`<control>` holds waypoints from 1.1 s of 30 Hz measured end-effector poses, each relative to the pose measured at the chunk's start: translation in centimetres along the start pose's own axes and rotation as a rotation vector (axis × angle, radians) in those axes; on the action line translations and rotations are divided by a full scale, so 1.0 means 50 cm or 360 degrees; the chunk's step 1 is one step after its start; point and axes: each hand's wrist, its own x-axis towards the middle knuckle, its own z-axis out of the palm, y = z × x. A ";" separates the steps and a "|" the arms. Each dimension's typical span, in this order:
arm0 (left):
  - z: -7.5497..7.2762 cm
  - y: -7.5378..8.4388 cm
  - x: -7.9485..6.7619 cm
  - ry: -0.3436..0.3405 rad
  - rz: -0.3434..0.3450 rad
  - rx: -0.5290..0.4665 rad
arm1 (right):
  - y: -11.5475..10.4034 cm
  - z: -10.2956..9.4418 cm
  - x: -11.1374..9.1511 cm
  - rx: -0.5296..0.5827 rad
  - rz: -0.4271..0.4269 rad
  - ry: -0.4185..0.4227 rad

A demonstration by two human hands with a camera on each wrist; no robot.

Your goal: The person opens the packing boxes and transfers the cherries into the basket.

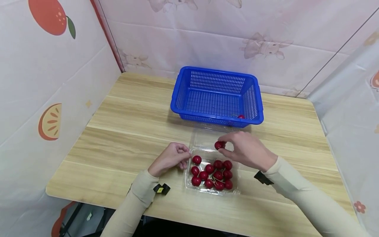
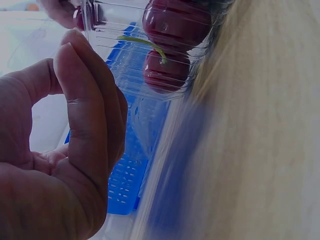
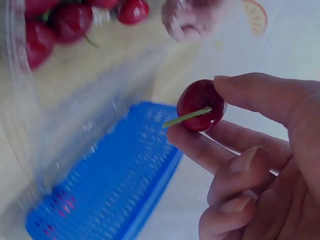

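Observation:
My right hand pinches a dark red cherry between thumb and fingertips, above the far edge of a clear plastic box. A short green stem sticks out from this cherry in the right wrist view. Several more cherries, some with stems, lie inside the box. At the box's far left corner, my left hand pinches the rim, its thumb and finger drawn together. Through the ribbed box wall, the left wrist view shows cherries close up.
Behind the box stands a blue plastic basket, with a cherry in its near right corner. The box's clear lid lies folded back toward the basket. Printed cloth walls border the wooden table at the back and sides.

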 end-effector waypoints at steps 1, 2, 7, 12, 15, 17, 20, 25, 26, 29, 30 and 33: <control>0.000 0.001 0.000 -0.0001 -0.0001 -0.0004 | 0.003 -0.009 0.001 0.0004 -0.0009 0.0020; 0.001 0.001 -0.001 -0.0003 -0.0002 -0.0008 | 0.005 -0.019 0.003 0.0008 -0.0006 0.0040; 0.002 0.005 -0.004 0.0001 -0.0005 -0.0012 | 0.020 -0.071 0.011 -0.0007 0.0103 0.0086; 0.005 0.005 -0.005 -0.0004 -0.0013 -0.0012 | 0.043 -0.108 0.016 -0.0024 0.0238 0.0072; 0.006 0.004 -0.004 -0.0016 -0.0008 -0.0008 | 0.058 -0.124 0.024 -0.0019 0.0297 0.0066; 0.005 0.002 -0.003 -0.0020 -0.0001 -0.0005 | 0.069 -0.135 0.031 -0.0006 0.0340 0.0072; 0.004 0.001 -0.002 -0.0022 0.0016 0.0002 | 0.087 -0.149 0.044 0.0006 0.0394 0.0078; 0.004 0.000 -0.003 -0.0029 0.0017 0.0012 | 0.119 -0.159 0.069 -0.0029 0.0405 0.0087; 0.004 0.000 -0.003 -0.0029 0.0014 0.0012 | 0.125 -0.159 0.074 -0.0033 0.0403 0.0084; 0.005 -0.001 -0.005 -0.0027 0.0011 0.0018 | 0.146 -0.154 0.086 -0.0044 0.0396 0.0078; 0.005 -0.002 -0.005 -0.0025 0.0012 0.0019 | 0.152 -0.152 0.090 -0.0046 0.0394 0.0071; 0.005 -0.004 -0.006 -0.0019 0.0010 0.0010 | 0.173 -0.142 0.107 -0.0056 0.0384 0.0051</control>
